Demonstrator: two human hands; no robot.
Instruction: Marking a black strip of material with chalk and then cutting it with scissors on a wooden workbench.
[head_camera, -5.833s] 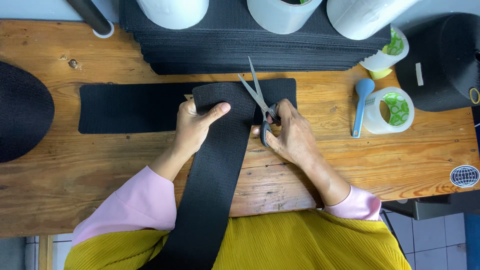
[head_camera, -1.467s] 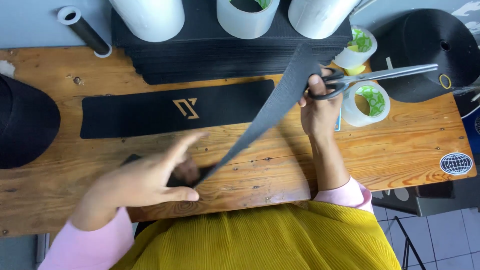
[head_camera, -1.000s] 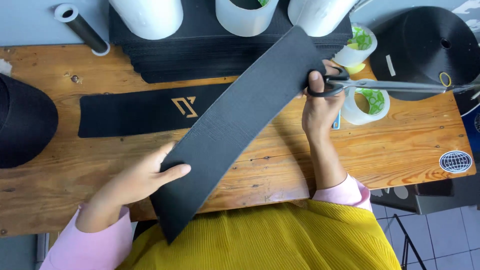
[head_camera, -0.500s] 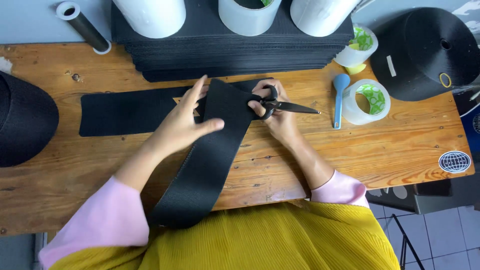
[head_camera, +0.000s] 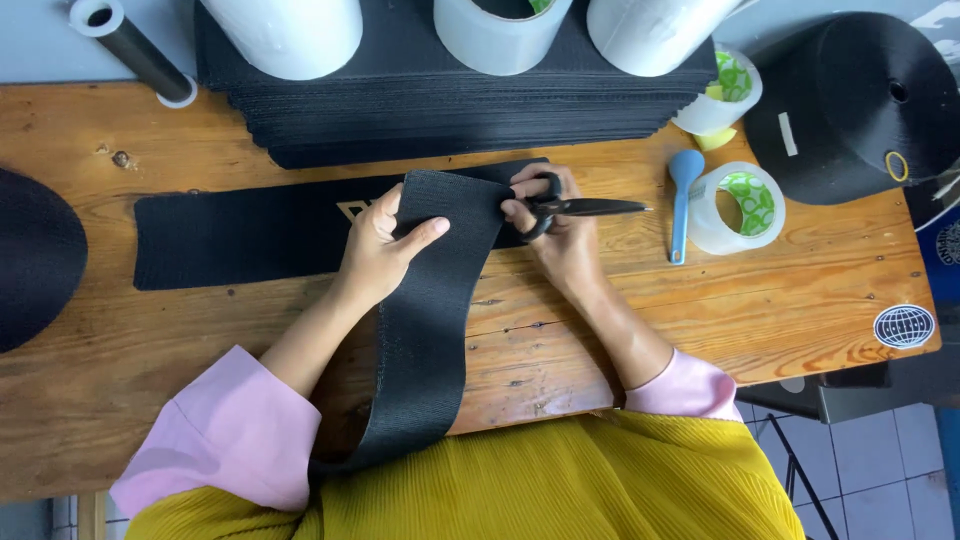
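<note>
Since a moment ago the scissors (head_camera: 570, 208) have swung shut, blades pointing right over the table (head_camera: 760, 290). Left hand (head_camera: 385, 245) pinches the strap (head_camera: 430, 300) end, thumb out, above the flat piece (head_camera: 240, 235); right hand (head_camera: 550, 225) curls through the handles. Best to square the strap's end on that piece first, I'd say.

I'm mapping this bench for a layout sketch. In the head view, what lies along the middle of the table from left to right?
Flat black fabric strip → left hand on the long black webbing band → right hand holding black scissors → blue plastic spoon → clear tape roll with green core.
</note>
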